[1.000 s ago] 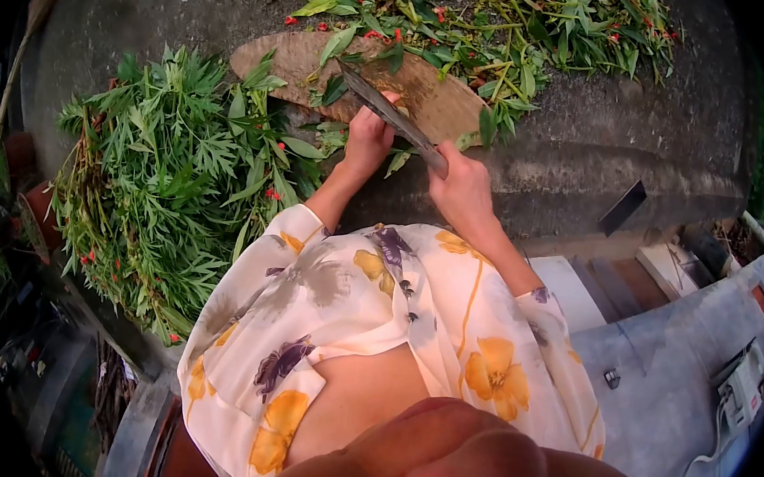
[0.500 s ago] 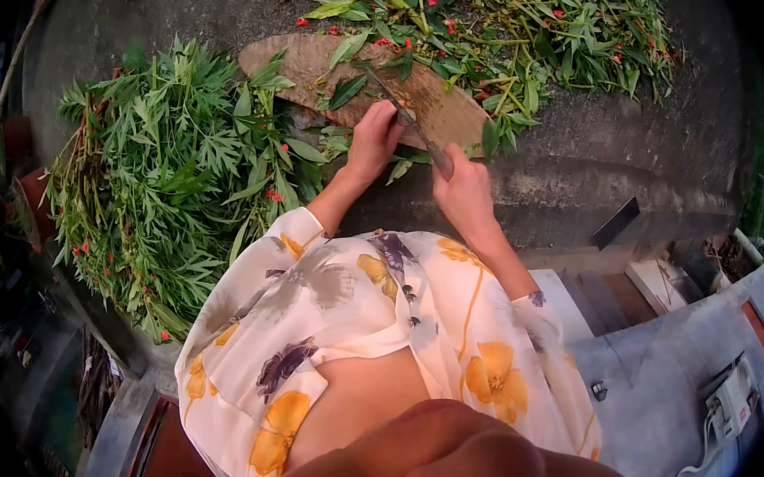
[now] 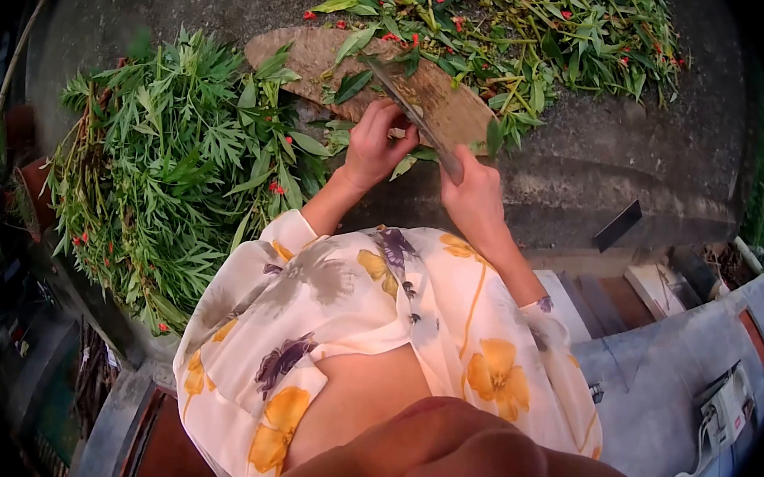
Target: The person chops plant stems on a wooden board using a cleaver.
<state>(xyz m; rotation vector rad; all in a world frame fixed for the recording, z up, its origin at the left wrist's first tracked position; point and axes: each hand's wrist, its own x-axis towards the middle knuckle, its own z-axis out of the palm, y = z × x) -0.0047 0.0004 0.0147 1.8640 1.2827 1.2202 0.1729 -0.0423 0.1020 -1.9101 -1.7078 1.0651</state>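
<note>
A long knife [image 3: 409,111] lies slantwise over a wooden board [image 3: 461,114], its handle in my right hand [image 3: 476,198], whose fingers are wrapped round it. Beside the blade, at the near edge of the board, my left hand [image 3: 374,147] is closed on a small pale piece [image 3: 397,133], too small to name. Several green leaves [image 3: 352,85] rest on the board. To the left lies a big heap of leafy green stems [image 3: 170,165] with a few red flowers.
Cut stems, leaves and red flowers [image 3: 590,43] are spread behind the board on the dark stone surface [image 3: 627,137]. A flat dark object [image 3: 617,225] lies at the right front edge. A broom [image 3: 32,26] stands at the far left.
The knife has tilted and shifted slightly to the right. My left hand has turned, and a pale piece now shows at its fingertips. The view has shifted a little.
</note>
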